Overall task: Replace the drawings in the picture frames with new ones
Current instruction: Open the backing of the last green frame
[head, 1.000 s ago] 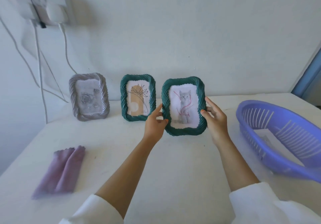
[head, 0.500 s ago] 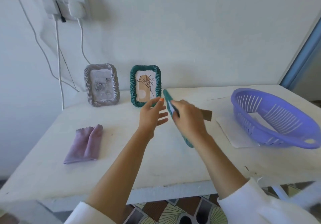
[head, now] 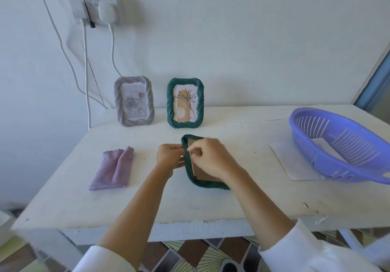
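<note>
Head view: left hand point(head: 168, 155) grips face-down green frame point(head: 202, 182) mid-tabletop, right hand point(head: 207, 155) pinches its brown backing point(head: 199, 171); hard pull risks tearing backing or drawing.

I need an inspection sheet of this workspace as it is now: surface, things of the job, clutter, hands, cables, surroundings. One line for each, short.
Surface: white table, marked and chipped at the front edge.
Job's things: green frame face down, brown backing up; second green frame and grey frame upright against the wall; white sheet partly under the purple basket.
Clutter: folded purple cloth at the left.
Hands: left hand grips the face-down frame's left edge; right hand pinches at its backing.
Cables: white and dark cables hang from the wall socket.
Surroundings: white wall, patterned floor, blue edge at the right.
</note>
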